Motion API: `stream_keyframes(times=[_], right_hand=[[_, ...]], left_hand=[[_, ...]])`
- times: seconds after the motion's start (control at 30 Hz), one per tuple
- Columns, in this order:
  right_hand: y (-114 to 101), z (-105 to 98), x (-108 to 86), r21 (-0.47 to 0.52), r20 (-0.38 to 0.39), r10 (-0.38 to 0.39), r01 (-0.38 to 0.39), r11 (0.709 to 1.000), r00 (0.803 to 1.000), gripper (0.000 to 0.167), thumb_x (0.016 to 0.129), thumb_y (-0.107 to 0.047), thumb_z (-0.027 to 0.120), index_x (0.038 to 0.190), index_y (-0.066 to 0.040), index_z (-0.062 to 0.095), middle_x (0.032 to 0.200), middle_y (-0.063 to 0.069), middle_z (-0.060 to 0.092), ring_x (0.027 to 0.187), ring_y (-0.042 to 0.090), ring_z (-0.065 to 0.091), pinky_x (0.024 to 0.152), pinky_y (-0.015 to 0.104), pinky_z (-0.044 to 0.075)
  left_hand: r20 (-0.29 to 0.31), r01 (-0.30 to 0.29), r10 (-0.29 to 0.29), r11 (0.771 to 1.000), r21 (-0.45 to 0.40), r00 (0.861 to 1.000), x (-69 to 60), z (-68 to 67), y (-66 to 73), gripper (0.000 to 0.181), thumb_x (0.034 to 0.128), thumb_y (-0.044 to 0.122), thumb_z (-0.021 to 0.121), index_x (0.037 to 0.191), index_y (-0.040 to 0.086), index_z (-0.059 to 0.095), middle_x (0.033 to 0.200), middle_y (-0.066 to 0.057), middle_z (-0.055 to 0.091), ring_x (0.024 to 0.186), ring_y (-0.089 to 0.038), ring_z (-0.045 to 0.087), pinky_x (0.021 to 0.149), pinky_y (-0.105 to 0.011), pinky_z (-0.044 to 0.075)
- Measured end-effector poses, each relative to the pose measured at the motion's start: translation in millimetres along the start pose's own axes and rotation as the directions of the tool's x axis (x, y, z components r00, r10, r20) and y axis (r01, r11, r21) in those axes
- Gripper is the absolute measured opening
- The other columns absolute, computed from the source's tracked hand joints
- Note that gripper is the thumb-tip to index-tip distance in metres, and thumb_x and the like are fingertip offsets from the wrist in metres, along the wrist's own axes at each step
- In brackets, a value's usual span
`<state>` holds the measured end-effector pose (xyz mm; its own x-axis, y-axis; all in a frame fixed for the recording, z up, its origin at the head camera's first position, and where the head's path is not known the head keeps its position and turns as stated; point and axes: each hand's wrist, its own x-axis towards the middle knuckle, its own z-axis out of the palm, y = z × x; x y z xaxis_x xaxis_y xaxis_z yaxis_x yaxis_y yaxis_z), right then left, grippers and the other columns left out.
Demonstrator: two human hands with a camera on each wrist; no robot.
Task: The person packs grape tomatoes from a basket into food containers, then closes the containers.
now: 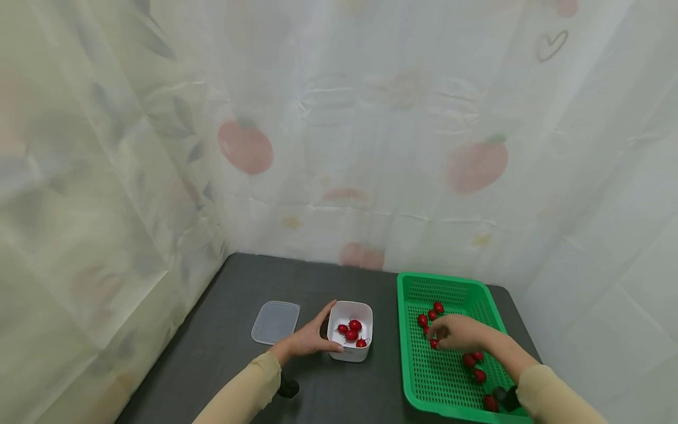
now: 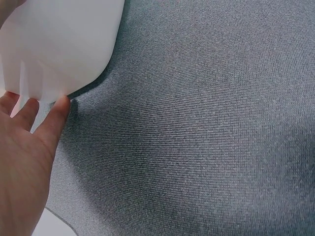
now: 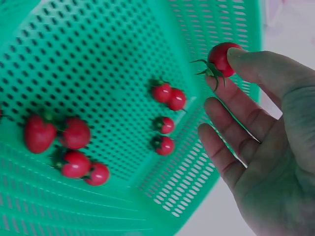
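Observation:
My left hand (image 1: pixel 307 340) holds a white square container (image 1: pixel 350 353) by its left side, thumb at the front and fingers at the back; several small red tomatoes (image 1: pixel 351 335) lie inside it. In the left wrist view, fingertips of the left hand (image 2: pixel 24 147) press the wall of the container (image 2: pixel 64 39). Over the green basket (image 1: pixel 405 341), my right hand (image 1: pixel 461 333) is lowered. The right wrist view shows the right hand (image 3: pixel 266 118) pinching one tomato with a green stem (image 3: pixel 222 58) between thumb and finger, above the basket (image 3: pixel 113 73). Several other tomatoes (image 3: pixel 75 164) lie in the basket.
A translucent lid (image 1: pixel 276 322) lies flat on the dark table (image 1: pixel 318 282), left of the container. Patterned curtains (image 1: pixel 371 147) hang behind the table and along its left side. The basket stands at the table's right side, near the back edge.

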<state>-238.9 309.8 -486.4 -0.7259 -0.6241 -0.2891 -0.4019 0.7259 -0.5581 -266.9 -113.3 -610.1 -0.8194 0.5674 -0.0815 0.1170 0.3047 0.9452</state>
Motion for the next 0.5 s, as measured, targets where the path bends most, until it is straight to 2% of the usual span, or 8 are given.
stream_keyframes(times=[0.2, 0.5], right_hand=[[-14, -14, 6.6, -0.075, -0.066, -0.041, 0.036, 0.997, 0.997, 0.021, 0.098, -0.012, 0.069, 0.115, -0.023, 0.072, 0.108, -0.006, 0.068, 0.099, 0.015, 0.063, 0.080, 0.041, 0.053], [-31, -25, 30.0, -0.083, -0.086, -0.077, 0.070, 0.994, 0.993, 0.021, 0.100, -0.012, 0.067, 0.117, -0.022, 0.074, 0.111, -0.007, 0.071, 0.097, 0.011, 0.065, 0.081, 0.040, 0.054]], left_hand=[[-0.002, 0.002, -0.002, 1.000, 0.002, 1.000, -0.1, 0.0, -0.3, 0.119, 0.0838, 0.031, 0.087, 0.166, 0.021, 0.001, 0.167, -0.010, 0.018, 0.149, -0.034, 0.025, 0.115, -0.062, 0.025], [0.005, 0.005, -0.005, 1.000, -0.006, 1.000, 0.9, 0.1, -3.1, 0.119, 0.0846, 0.031, 0.087, 0.166, 0.020, 0.000, 0.167, -0.010, 0.019, 0.149, -0.034, 0.025, 0.115, -0.062, 0.027]])
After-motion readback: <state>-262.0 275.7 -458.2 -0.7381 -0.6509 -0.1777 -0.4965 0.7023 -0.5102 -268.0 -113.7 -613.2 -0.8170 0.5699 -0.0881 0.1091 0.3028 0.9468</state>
